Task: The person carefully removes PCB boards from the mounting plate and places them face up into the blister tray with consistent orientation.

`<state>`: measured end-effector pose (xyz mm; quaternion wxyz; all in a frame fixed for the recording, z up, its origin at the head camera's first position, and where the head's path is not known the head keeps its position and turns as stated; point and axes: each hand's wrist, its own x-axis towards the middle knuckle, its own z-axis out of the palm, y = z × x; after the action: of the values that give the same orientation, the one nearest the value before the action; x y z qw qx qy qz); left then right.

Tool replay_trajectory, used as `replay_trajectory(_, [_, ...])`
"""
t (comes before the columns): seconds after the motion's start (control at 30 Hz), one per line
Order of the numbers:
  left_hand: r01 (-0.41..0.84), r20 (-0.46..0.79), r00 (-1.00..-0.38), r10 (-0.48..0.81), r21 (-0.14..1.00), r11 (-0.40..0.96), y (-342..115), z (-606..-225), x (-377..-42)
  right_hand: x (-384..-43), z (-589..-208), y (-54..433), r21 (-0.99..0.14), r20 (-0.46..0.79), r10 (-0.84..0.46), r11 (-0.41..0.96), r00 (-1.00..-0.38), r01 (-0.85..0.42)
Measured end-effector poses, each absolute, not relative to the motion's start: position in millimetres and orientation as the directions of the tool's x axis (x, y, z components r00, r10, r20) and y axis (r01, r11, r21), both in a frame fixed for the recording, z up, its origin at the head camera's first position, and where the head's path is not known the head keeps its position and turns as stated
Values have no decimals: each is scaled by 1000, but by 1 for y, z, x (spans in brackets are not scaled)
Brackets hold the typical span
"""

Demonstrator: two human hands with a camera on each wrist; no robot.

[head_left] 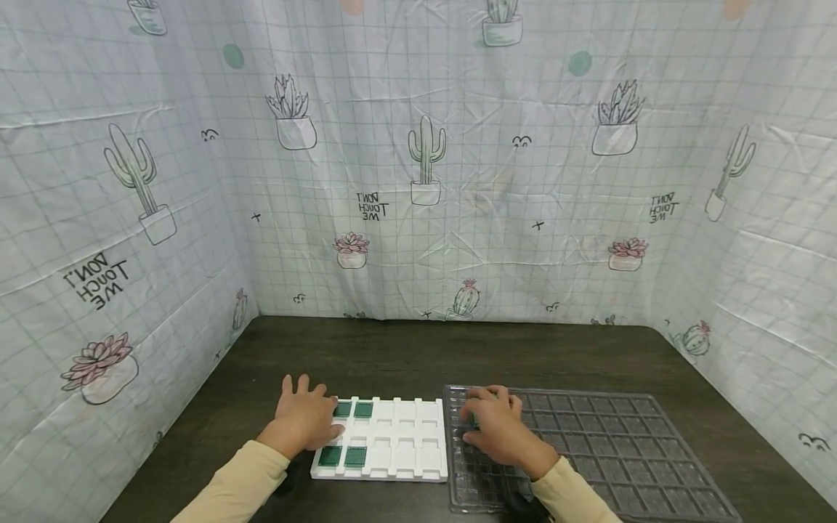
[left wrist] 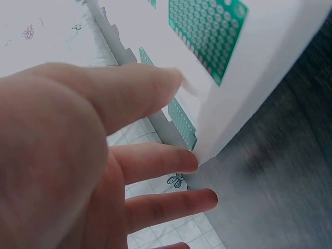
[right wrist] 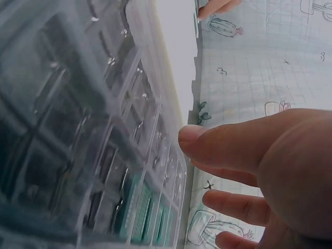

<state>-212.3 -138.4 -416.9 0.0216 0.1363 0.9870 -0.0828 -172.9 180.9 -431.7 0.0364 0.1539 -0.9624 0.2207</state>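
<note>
A white tray [head_left: 405, 456] with two rows of slots holds several green perforated circuit boards [head_left: 355, 457] at its left end. My left hand [head_left: 302, 415] is at that end, its fingers spread and extended. The thumb reaches over the tray in the left wrist view, close to a green board [left wrist: 207, 36]. My right hand [head_left: 500, 428] is over the left part of a clear plastic compartment tray [head_left: 588, 436]. Its thumb and fingers are apart, with nothing seen between them. Below it, more green boards [right wrist: 142, 215] stand in one compartment in the right wrist view.
The two trays lie side by side on a dark wooden table [head_left: 392, 349]. A white curtain [head_left: 523, 181] printed with cacti surrounds the table at the back and both sides. A dark object [head_left: 526, 507] shows beneath the right wrist.
</note>
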Motion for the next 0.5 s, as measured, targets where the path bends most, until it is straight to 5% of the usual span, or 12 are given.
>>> replay_trajectory(0.5, [269, -69, -963, 261, -164, 949, -137, -417, -214, -179, -429, 165, -398, 149, -297, 855, -943, -332])
